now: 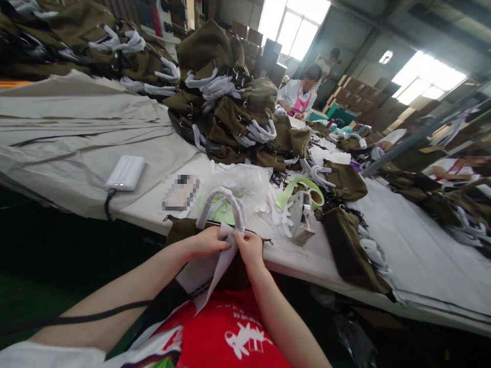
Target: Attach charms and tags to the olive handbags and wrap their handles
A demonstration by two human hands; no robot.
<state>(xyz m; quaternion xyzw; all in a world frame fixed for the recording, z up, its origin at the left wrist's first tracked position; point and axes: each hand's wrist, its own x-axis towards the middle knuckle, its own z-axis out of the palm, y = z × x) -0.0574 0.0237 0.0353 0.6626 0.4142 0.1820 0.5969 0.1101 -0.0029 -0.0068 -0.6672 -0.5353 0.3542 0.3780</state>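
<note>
An olive-brown handbag [177, 231] rests at the table's front edge, close to my body. Its carrying handle [220, 194], covered in white wrapping, arches up above it. My left hand [211, 240] is closed in a pinch on a white wrapping sheet [205, 278] beside the handle's right base. My right hand [249, 248] pinches the same sheet against that end of the handle. The lower part of the sheet hangs over my lap. My hands and the sheet hide much of the bag's front.
Behind lies a heap of similar bags [226, 117]. A tape dispenser [303, 217] and a pale green tape roll [316, 195] are right of my hands. Left are a phone [181, 192] and a white power bank [126, 173] with a cable. Another person [301, 94] works farther back.
</note>
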